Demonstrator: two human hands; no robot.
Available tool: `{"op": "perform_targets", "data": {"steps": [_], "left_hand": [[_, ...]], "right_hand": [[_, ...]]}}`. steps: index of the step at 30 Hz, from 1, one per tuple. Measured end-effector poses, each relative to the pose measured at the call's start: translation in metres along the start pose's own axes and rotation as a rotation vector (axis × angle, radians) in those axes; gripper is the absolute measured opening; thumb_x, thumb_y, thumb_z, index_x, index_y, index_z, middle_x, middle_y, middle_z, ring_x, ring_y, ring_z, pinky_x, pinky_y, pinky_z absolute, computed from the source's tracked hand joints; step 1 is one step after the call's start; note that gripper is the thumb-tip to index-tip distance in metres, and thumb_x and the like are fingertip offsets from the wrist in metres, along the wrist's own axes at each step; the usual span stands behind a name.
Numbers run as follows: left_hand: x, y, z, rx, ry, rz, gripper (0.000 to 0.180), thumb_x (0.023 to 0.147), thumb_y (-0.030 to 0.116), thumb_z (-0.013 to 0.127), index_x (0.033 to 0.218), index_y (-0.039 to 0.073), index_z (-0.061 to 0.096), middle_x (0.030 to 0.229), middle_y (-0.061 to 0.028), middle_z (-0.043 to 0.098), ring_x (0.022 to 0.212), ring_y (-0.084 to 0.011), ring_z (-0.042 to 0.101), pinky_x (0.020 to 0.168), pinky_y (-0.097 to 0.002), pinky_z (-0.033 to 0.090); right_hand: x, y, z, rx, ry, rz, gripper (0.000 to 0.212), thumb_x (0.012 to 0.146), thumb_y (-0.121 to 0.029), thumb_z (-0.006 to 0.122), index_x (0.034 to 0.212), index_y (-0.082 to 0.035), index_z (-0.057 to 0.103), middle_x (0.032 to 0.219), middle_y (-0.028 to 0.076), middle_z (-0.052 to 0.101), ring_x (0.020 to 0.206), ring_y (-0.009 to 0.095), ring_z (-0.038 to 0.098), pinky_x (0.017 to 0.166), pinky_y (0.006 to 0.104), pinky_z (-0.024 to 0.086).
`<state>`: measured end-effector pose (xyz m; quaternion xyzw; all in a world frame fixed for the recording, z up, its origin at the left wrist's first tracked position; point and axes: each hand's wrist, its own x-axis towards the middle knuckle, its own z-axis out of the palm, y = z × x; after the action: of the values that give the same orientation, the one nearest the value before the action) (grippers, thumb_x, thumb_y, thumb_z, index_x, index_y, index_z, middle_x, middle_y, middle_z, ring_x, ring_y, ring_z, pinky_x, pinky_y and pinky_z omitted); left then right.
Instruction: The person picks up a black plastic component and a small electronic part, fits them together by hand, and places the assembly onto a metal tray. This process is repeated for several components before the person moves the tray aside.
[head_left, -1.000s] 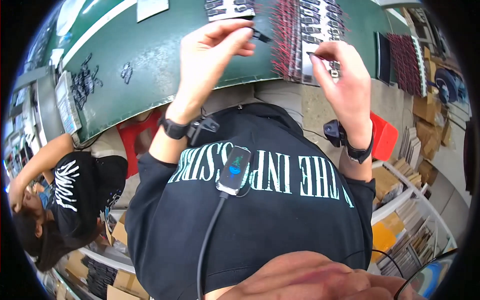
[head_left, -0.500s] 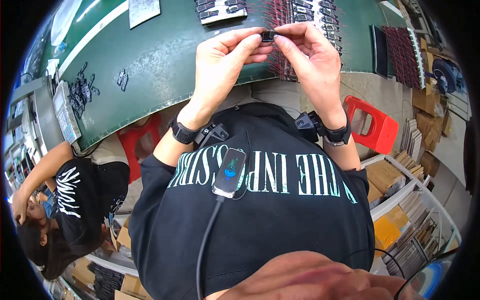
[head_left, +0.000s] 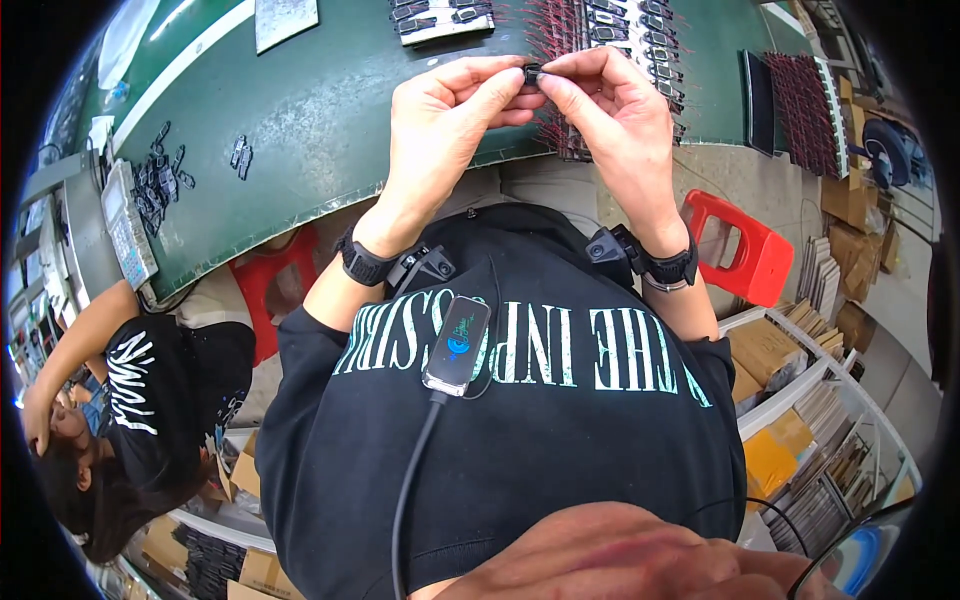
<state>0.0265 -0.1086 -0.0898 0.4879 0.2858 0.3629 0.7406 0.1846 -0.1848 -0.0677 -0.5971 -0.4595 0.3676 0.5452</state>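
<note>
"What did we find at the top centre of the head view?"

"We found a small black part (head_left: 532, 75) held over the green table (head_left: 300, 130). The left hand (head_left: 440, 125) had thumb and fingers pinched on its left side, and the right hand (head_left: 625, 125) had thumb and forefinger closed on its right end. We could not make out the part's finer detail between the fingertips."

"And around the hands?"

"Just above them in the frame, we saw a white board (head_left: 447, 36) bearing black pieces. At the upper right of centre stood rows of red wires (head_left: 555, 30), with more black parts (head_left: 655, 30) beside them."

"What did we note toward the upper left?"

"There we noted a loose pile of black pieces (head_left: 160, 185) on the table, a smaller cluster (head_left: 241, 157) near it, and a pale flat sheet (head_left: 285, 22) at the top edge."

"And elsewhere?"

"At the left edge we saw a co-worker (head_left: 130, 420) in a black shirt, an arm raised to the head; right of centre, a red stool (head_left: 745, 255)."
</note>
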Motion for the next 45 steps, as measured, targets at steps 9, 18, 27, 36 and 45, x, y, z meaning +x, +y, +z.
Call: {"op": "perform_targets", "data": {"steps": [9, 18, 27, 36, 45], "left_hand": [[0.001, -0.002, 0.0, -0.03, -0.01, 0.038, 0.024, 0.097, 0.007, 0.064, 0.117, -0.007, 0.066, 0.103, -0.0148, 0.072, 0.091, -0.0181, 0.073, 0.08, -0.0267, 0.061], [-0.001, 0.002, -0.003, 0.031, -0.013, 0.06, 0.024, 0.097, 0.008, 0.065, 0.116, -0.006, 0.067, 0.101, -0.0137, 0.072, 0.089, -0.0169, 0.072, 0.079, -0.0259, 0.06], [0.002, 0.01, -0.004, 0.078, -0.044, 0.029, 0.024, 0.097, 0.01, 0.065, 0.115, -0.006, 0.067, 0.097, -0.0128, 0.073, 0.088, -0.0163, 0.072, 0.079, -0.0254, 0.06], [0.004, 0.01, -0.004, 0.062, -0.043, 0.024, 0.023, 0.097, 0.009, 0.065, 0.113, -0.006, 0.068, 0.097, -0.0129, 0.073, 0.087, -0.0168, 0.073, 0.079, -0.0258, 0.06], [0.0, 0.006, 0.0, 0.11, -0.04, 0.062, 0.022, 0.097, 0.008, 0.064, 0.113, -0.006, 0.068, 0.097, -0.0122, 0.073, 0.087, -0.0161, 0.072, 0.079, -0.0261, 0.06]], "right_hand": [[0.001, -0.006, 0.001, -0.189, 0.054, -0.054, 0.014, 0.094, -0.008, 0.068, 0.105, 0.0, 0.066, 0.1, 0.0, 0.064, 0.084, 0.006, 0.06, 0.077, 0.0204, 0.049], [0.015, -0.003, -0.017, 0.012, -0.161, 0.058, 0.017, 0.092, -0.012, 0.07, 0.104, 0.0, 0.066, 0.09, 0.002, 0.067, 0.079, 0.006, 0.062, 0.07, 0.0218, 0.051], [0.027, 0.0, -0.028, 0.086, -0.279, 0.157, 0.015, 0.093, -0.009, 0.07, 0.106, -0.001, 0.066, 0.099, 0.001, 0.065, 0.081, 0.006, 0.059, 0.071, 0.0204, 0.048], [0.025, -0.005, -0.026, 0.116, -0.295, 0.123, 0.016, 0.093, -0.009, 0.069, 0.106, -0.001, 0.066, 0.095, 0.001, 0.065, 0.079, 0.007, 0.06, 0.072, 0.0205, 0.049], [0.019, -0.004, -0.025, 0.032, -0.254, 0.096, 0.014, 0.095, -0.007, 0.067, 0.107, 0.0, 0.064, 0.097, 0.002, 0.065, 0.084, 0.007, 0.06, 0.076, 0.0208, 0.05]]}}
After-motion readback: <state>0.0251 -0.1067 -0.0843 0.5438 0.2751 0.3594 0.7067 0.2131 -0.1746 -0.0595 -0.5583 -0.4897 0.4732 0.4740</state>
